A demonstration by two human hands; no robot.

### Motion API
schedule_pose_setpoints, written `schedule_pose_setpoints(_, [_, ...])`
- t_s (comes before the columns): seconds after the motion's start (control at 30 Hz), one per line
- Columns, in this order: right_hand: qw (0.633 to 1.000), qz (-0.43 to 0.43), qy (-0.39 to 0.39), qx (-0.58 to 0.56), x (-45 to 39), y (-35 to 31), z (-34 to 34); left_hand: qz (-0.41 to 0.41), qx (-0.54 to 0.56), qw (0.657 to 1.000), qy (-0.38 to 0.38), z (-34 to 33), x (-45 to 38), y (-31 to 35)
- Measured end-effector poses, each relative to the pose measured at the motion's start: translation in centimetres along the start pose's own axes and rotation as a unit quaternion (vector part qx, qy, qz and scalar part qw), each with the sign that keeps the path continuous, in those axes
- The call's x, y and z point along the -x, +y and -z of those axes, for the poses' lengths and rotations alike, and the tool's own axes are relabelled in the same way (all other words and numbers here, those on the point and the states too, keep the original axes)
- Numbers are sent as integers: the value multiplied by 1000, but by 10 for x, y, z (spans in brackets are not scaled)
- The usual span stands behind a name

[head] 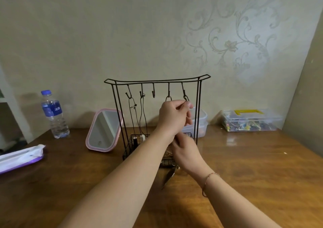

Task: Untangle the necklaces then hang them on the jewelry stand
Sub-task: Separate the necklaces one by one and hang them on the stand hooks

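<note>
Two hands [172,117] [186,150] work necklaces [185,98] onto the stand [157,81].

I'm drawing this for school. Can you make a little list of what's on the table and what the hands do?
stand: black wire jewelry stand on the wooden table
hooks: five; middle hook bare
left hand: pinching something thin at the rightmost hook
right hand: low, by the stand's basket
nearby: water bottle, pink mirror
</note>
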State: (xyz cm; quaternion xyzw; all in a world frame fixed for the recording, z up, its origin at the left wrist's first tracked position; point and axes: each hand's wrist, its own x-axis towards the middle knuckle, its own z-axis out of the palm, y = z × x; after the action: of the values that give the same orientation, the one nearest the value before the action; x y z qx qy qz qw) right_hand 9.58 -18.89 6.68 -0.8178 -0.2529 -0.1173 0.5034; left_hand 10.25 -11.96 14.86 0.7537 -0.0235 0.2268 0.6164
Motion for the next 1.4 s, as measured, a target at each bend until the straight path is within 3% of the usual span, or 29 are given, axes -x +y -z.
schedule_pose_setpoints(0.17, [997, 22, -68, 19, 51, 20, 7, 45, 102, 994, -12, 2, -3, 2])
schedule_pose_setpoints(0.27, [988, -18, -126, -90, 84, 30, 32, 78, 137, 987, -23, 1, -3, -1])
schedule_pose_setpoints(0.37, [933, -110, -147, -309, 98, 26, 51, 95, 164, 981, -27, -5, -3, -8])
schedule_pose_setpoints(0.5, [859, -184, -119, -463, 87, 16, 69, 94, 172, 981, -5, -6, -10, -16])
schedule_pose_setpoints(0.53, [857, -182, -110, -469, 79, 11, 73, 86, 167, 982, 0, -5, -12, -18])
schedule_pose_setpoints(0.67, [953, -57, 65, -290, 20, 10, 71, 33, 123, 991, 38, -6, -16, -26])
schedule_pose_setpoints(0.77, [962, 18, 179, -205, -25, 8, 47, -10, 94, 993, 66, -9, -14, -31])
schedule_pose_setpoints(0.87, [955, 56, 225, -186, -43, 3, 20, -20, 88, 994, 63, -12, -14, -35])
schedule_pose_setpoints(1.0, [969, 36, 177, -166, -50, 16, -9, -41, 64, 994, 80, -8, -21, -37])
schedule_pose_setpoints(1.17, [999, 3, -10, 32, -52, 37, -14, -80, 12, 993, 83, -7, -21, -42])
schedule_pose_setpoints(1.4, [979, 41, -46, 196, -61, 24, -1, -79, 19, 993, 85, -10, -23, -42])
